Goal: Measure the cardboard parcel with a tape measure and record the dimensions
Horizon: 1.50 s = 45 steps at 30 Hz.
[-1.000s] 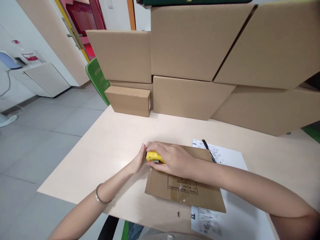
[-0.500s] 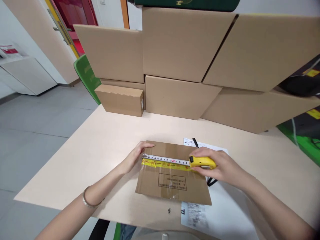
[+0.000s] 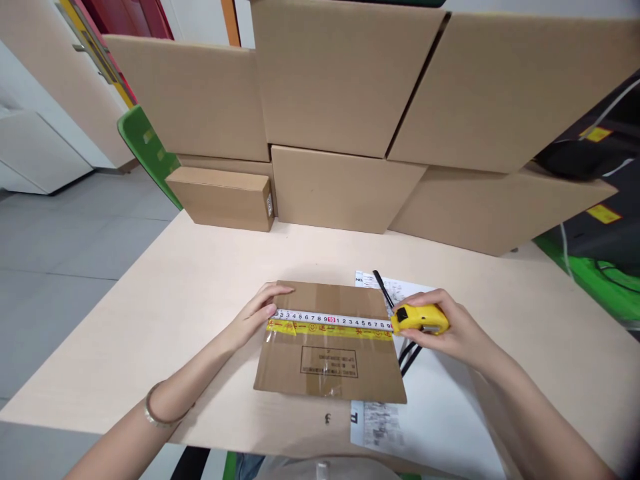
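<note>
A flat brown cardboard box (image 3: 325, 393) lies in front of me, with yellow printed packing tape (image 3: 345, 331) across its top. Along that tape runs the white blade (image 3: 350, 322) of a tape measure, stretched from the box's left edge to just past its right edge. My left hand (image 3: 260, 310) grips the left edge, its thumb at the blade's end and a finger on the top. The yellow tape measure case (image 3: 423, 320) is held in my right hand (image 3: 455, 327) beyond the right edge. My right fingers partly hide a thin black object (image 3: 384, 288).
Printed white paper (image 3: 435, 407) lies partly under the box. Large cardboard boxes (image 3: 345, 190) stand stacked along the table's back, with a smaller box (image 3: 220, 200) at the left. A green chair (image 3: 145, 150) stands behind the table's left corner.
My right hand has drawn the tape measure case rightward, off the box's right edge, so more blade shows. My left hand stays at the left edge. The view has shifted slightly.
</note>
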Tool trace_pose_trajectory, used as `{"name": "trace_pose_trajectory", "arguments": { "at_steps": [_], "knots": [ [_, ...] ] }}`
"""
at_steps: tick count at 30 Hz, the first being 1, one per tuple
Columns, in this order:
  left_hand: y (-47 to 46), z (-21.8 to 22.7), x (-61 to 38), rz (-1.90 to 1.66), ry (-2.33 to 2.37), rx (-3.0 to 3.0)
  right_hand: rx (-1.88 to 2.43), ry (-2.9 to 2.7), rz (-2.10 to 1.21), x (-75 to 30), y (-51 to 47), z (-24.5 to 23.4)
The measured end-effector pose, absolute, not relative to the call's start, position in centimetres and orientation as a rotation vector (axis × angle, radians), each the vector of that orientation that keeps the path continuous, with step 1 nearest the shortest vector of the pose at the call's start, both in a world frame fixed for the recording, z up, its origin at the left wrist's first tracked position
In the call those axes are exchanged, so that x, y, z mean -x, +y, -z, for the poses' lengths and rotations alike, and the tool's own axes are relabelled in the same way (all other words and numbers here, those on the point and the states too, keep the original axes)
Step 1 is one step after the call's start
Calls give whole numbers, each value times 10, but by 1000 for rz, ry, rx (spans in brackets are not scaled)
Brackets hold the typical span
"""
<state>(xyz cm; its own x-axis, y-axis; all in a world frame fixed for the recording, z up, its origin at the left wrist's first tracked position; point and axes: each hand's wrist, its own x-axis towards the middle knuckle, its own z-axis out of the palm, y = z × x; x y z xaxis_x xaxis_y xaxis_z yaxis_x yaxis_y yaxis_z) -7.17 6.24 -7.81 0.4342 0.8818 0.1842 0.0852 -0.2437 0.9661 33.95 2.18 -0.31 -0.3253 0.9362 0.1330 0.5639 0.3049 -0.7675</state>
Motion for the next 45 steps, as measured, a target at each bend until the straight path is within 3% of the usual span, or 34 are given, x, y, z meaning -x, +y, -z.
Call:
{"name": "trace_pose_trajectory", "arguments": {
  "at_steps": [12, 26, 37, 42, 45],
  "knots": [
    [62, 71, 73, -913, 856, -1679, 1352, -2629, -705, -283, 61, -86],
    [62, 78, 74, -893, 553, -1706, 410, -2461, -1088, -167, 85, -35],
    [50, 60, 70, -823, 713, -1985, 328, -2323, -1579, -231, 63, -38],
    [18, 5, 49, -1034, 1085, -2411, 582, -2505, -1479, -232, 44, -38],
    [-5, -26, 27, -968, 739, -2659, 666, -2598, -1501, -230, 39, -42]
  ]
}}
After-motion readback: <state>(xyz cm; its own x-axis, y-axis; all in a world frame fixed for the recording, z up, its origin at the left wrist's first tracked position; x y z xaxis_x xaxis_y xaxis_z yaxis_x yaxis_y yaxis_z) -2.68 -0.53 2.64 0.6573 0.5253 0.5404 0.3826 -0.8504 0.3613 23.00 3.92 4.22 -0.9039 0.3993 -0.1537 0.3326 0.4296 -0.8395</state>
